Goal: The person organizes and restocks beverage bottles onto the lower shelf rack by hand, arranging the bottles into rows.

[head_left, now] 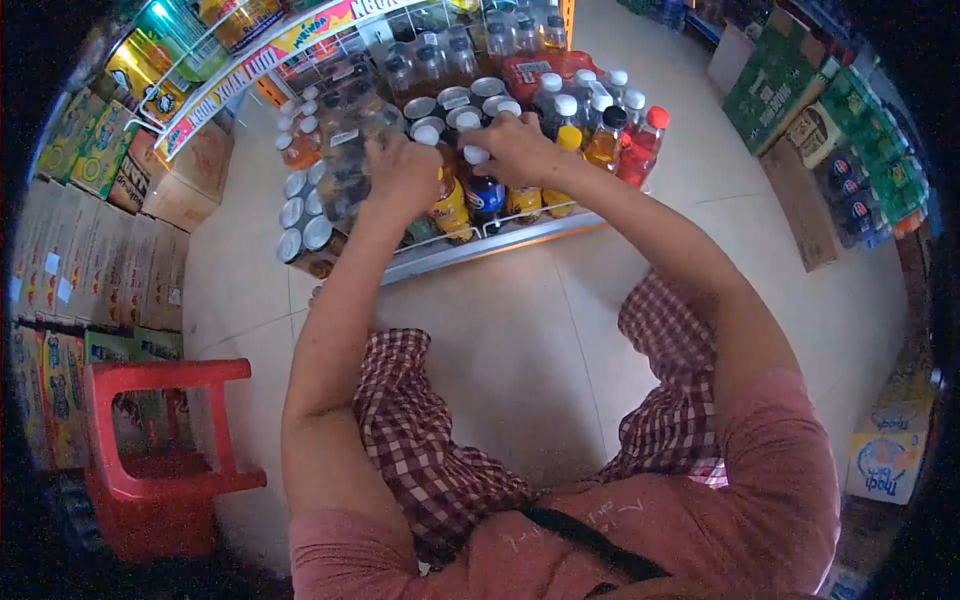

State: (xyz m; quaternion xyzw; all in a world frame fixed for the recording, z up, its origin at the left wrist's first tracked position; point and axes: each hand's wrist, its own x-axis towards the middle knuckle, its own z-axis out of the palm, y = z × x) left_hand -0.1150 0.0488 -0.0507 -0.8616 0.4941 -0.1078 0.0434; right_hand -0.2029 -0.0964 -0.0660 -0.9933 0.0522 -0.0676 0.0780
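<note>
My left hand point(403, 172) reaches into the lowest rack shelf with its fingers bent, beside a yellow-labelled bottle point(451, 208) with a white cap. What those fingers hold is hidden behind the hand. To its right, my right hand point(517, 150) curls over the bottle tops. Its thumb and fingers close at the white cap of a dark bottle with a blue label point(486, 196). More yellow-labelled bottles point(524, 203) stand under this hand. Farther right are a yellow-capped bottle point(569, 139), a black-capped bottle point(606, 140) and a red bottle point(641, 150).
A low wire rail point(440, 240) fronts the shelf. Cans point(291, 213) stand at its left end, and an upper shelf edge point(270, 55) hangs above. A red plastic stool point(165, 470) sits at left by stacked cartons point(95, 260). Bottle packs point(870, 170) line the right side.
</note>
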